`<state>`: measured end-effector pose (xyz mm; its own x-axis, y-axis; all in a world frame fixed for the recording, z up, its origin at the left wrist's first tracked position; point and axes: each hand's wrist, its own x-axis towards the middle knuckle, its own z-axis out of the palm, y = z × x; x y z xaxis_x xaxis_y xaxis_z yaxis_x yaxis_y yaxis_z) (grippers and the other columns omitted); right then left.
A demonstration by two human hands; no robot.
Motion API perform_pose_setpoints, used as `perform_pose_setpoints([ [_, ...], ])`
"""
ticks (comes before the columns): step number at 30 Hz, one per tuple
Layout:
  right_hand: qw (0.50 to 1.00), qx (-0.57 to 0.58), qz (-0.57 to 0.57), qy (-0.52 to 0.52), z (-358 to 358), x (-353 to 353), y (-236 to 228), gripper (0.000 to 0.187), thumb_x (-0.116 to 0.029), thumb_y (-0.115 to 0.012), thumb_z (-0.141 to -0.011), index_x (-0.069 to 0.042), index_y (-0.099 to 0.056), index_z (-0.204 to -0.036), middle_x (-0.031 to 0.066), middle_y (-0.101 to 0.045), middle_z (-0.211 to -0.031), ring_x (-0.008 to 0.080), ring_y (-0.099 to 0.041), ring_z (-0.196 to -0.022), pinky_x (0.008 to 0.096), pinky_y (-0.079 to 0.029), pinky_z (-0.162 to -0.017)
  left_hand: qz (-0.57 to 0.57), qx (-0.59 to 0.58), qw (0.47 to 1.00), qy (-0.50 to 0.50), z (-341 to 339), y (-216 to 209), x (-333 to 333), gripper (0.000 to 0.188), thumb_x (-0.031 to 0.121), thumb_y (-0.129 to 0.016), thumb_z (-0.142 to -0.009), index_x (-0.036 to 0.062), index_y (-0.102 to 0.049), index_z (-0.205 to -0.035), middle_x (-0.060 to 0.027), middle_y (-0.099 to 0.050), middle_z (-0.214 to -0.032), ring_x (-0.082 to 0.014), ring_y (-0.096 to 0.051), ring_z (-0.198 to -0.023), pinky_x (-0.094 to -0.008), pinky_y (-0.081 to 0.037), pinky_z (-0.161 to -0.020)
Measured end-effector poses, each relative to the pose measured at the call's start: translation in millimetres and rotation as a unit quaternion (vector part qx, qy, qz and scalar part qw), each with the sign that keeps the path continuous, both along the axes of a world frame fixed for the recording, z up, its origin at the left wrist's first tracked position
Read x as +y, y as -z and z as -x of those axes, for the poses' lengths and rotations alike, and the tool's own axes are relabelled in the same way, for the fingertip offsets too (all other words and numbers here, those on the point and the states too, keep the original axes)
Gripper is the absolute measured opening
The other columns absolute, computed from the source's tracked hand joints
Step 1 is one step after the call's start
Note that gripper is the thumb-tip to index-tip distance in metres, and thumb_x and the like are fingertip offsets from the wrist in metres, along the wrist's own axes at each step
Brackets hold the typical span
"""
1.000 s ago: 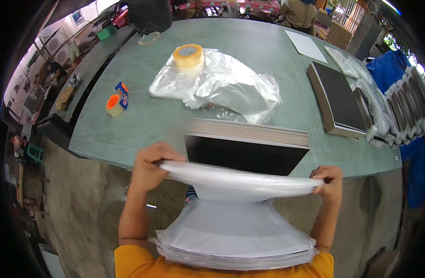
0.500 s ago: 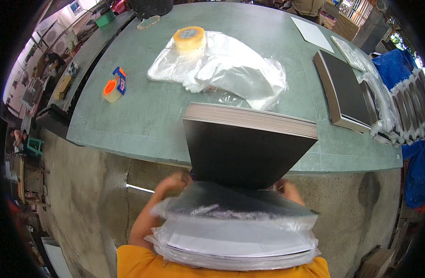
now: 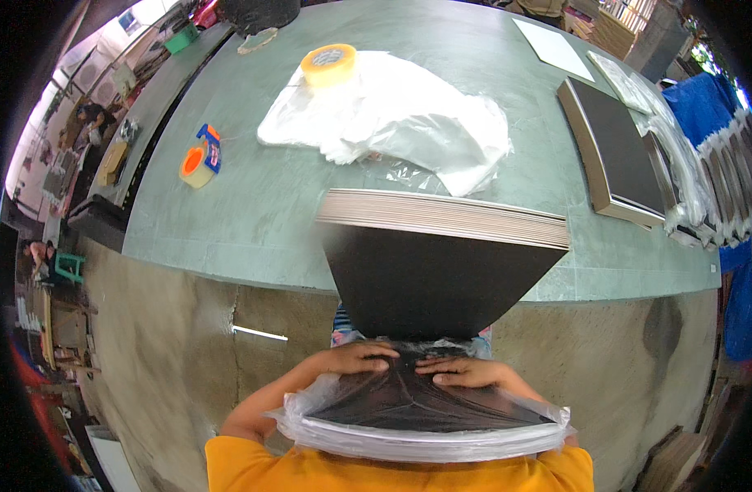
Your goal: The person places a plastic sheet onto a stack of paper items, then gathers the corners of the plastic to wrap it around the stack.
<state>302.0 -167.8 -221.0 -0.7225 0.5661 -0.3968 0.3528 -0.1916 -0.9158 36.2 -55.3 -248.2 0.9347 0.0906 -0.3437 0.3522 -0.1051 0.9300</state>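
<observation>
A plastic-wrapped stack of black sheets with white edges lies close against my body. My left hand and my right hand rest flat on its black top through the film, fingers stretched toward each other. Neither hand grips anything. Just beyond them a thick stack of black boards stands tilted at the near edge of the table, its pale layered edges facing up. Where the board stack's lower end rests is hidden.
On the green table lie clear plastic bags with a tape roll on them. A tape dispenser sits left. Another black board stack, wrapped bundles and a white sheet are right. People work far left.
Both hands have come up from the sides of the wrapped stack onto its top. The wrapped stack has tipped flatter, and its loose film now lies smoother over the black surface.
</observation>
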Motion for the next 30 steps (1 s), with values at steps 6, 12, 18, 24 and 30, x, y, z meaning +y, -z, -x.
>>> perform_pose_setpoints([
  [6,0.987,-0.102,0.005,0.124,-23,2,74,0.051,-0.049,-0.038,-0.085,-0.015,-0.044,-0.123,0.0129,-0.04,-0.127,0.0276,-0.035,-0.119,0.0338,-0.028,-0.098,-0.11,0.3,0.943,0.096,47,-73,100,0.029,0.025,-0.053,-0.083,0.0062,-0.059,-0.103,-0.0101,-0.061,-0.101,-0.0195,-0.056,-0.091,-0.0304,-0.043,-0.082],
  [12,0.961,-0.196,-0.038,0.192,-17,11,65,0.047,-0.05,-0.046,-0.081,-0.012,-0.059,-0.106,0.0142,-0.059,-0.101,0.0307,-0.054,-0.097,0.0354,-0.04,-0.085,-0.464,-0.016,0.8,-0.381,3,-230,193,0.01,0.01,-0.059,-0.075,0.0005,-0.056,-0.074,-0.005,-0.059,-0.068,-0.0131,-0.054,-0.063,-0.0262,-0.043,-0.059],
  [18,0.955,-0.201,-0.015,0.217,-17,11,56,0.044,-0.051,-0.048,-0.079,-0.015,-0.061,-0.102,0.0139,-0.06,-0.097,0.0318,-0.056,-0.093,0.0364,-0.043,-0.082,-0.762,-0.237,0.6,-0.06,-128,-187,239,0.025,0.016,-0.068,-0.063,0.006,-0.05,-0.077,-0.0099,-0.053,-0.093,-0.0265,-0.05,-0.09,-0.0386,-0.038,-0.078],
  [24,0.952,-0.174,-0.01,0.252,-15,4,76,0.042,-0.048,-0.048,-0.08,-0.014,-0.06,-0.103,0.0139,-0.06,-0.097,0.031,-0.056,-0.092,0.0364,-0.043,-0.081,-0.83,-0.216,0.512,0.041,-181,-164,263,0.021,0.017,-0.06,-0.068,0.0084,-0.052,-0.086,-0.0076,-0.051,-0.099,-0.0244,-0.048,-0.095,-0.0374,-0.038,-0.079],
  [30,0.96,-0.147,-0.028,0.237,-17,7,78,0.038,-0.042,-0.046,-0.083,-0.013,-0.059,-0.104,0.0139,-0.06,-0.097,0.0309,-0.057,-0.091,0.0363,-0.043,-0.08,-0.749,-0.237,0.617,-0.043,-204,-183,286,0.014,0.012,-0.054,-0.071,0.0043,-0.053,-0.082,-0.0074,-0.054,-0.082,-0.0225,-0.052,-0.08,-0.0344,-0.04,-0.072],
])
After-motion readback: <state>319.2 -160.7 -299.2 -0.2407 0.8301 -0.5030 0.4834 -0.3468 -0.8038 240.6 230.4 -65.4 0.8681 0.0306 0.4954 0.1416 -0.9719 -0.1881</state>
